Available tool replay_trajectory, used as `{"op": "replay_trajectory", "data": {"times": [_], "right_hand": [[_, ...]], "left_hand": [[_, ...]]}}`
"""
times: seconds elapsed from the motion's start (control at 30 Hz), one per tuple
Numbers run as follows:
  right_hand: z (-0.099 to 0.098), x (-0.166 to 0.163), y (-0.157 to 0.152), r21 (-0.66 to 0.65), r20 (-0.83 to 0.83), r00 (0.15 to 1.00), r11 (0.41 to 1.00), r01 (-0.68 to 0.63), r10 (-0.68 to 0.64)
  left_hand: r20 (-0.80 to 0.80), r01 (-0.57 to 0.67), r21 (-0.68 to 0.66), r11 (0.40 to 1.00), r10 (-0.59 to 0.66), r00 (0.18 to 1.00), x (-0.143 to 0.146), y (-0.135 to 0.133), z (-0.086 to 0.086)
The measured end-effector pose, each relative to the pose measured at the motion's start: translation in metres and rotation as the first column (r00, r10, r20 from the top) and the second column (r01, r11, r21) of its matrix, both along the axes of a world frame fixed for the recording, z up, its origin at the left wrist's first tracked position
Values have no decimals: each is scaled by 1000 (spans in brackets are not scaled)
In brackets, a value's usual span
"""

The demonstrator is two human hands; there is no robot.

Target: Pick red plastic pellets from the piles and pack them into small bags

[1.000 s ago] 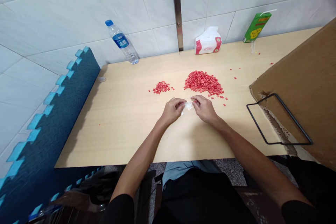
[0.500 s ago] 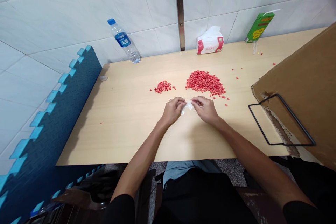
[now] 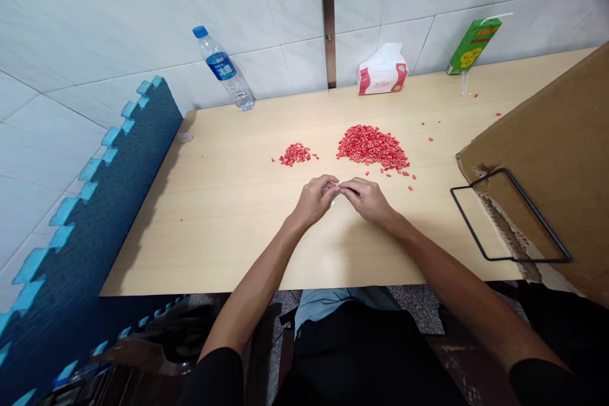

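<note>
Here, together, fingertips of left hand and right hand pinch mostly hidden pale plastic; tissue pokes from its pack, a straw from the green carton.

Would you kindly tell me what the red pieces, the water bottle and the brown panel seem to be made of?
Red pieces: probably plastic, perhaps slightly glossy, judging by their bright, even colour; too small to be sure.
Water bottle: clear, shiny plastic, see-through near its base.
Brown panel: apparently matt cardboard, given its torn, ragged edge.
</note>
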State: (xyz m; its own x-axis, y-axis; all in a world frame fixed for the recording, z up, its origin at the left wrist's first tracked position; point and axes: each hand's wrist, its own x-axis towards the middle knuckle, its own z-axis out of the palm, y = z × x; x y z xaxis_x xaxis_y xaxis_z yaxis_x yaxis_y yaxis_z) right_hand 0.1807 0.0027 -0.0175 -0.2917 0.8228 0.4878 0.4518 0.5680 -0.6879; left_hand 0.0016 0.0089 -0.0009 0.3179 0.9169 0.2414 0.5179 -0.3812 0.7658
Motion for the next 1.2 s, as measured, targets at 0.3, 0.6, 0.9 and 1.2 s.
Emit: {"op": "replay_trajectory", "data": {"times": [0.3, 0.6, 0.9, 1.2], "right_hand": [[10, 1, -3, -112, -70, 994, 991, 75, -83], [14, 0, -6, -273, -161, 982, 961, 53, -100], [7, -2, 1, -505, -642, 749, 824, -255, -162], [10, -4, -3, -496, -563, 823, 828, -262, -77]], "left_hand": [[-125, -9, 130, 991, 26, 992, 2, -2, 7], [-142, -1, 173, 985, 26, 990, 4, 1, 6], [78, -82, -34, 996, 84, 993, 10, -7, 7], [56, -55, -2, 998, 55, 997, 10, -9, 6]]}}
